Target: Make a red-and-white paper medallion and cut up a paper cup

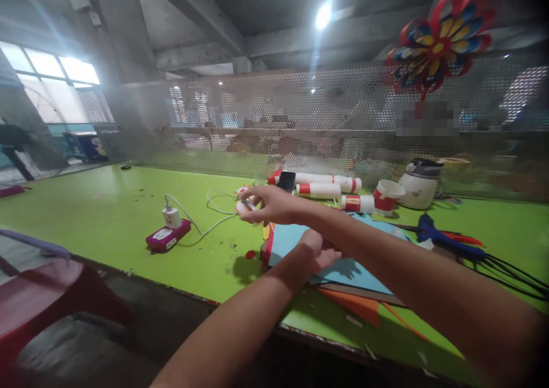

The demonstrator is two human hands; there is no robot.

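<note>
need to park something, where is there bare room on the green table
Widest: green tabletop between the purple socket block and black ring, scraps aside. Tighter: between block and blue paper, near the front edge, with bits. Crowded: around paper and left hand; white rolls and kettle behind, blue tool right.

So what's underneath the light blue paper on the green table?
Along the near edge of the light blue paper, a brown layer and orange paper stick out from beneath. Anything lying under its middle is covered and can't be seen.

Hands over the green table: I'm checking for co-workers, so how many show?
2: the right hand near the white cable, the left hand over the light-blue paper.
</note>
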